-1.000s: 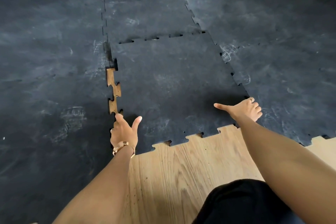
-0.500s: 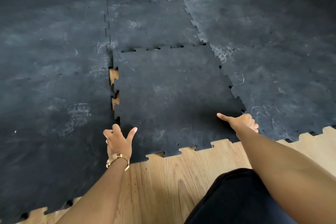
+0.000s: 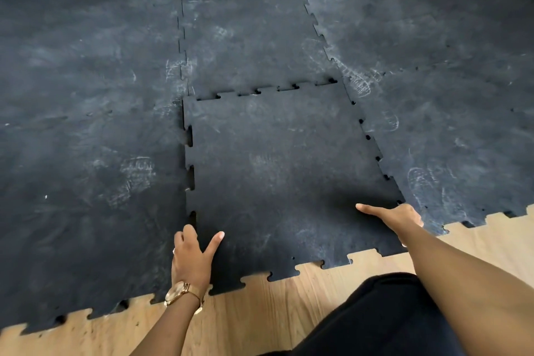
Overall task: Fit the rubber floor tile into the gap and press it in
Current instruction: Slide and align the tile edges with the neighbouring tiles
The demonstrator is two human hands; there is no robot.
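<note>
I have the rubber floor tile (image 3: 277, 182) lying in the gap at centre frame, left hand (image 3: 192, 259) spread flat on its lower-left corner, right hand (image 3: 400, 218) gripping its lower-right corner, so I judge seating underway; next, press down the unlocked left-edge tabs.

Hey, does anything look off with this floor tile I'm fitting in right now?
Yes. The rubber floor tile isn't seated: dark open slots show along its left seam and far seam, where the interlocking teeth haven't meshed with the neighbouring mats. Both hands are on its near corners.
</note>
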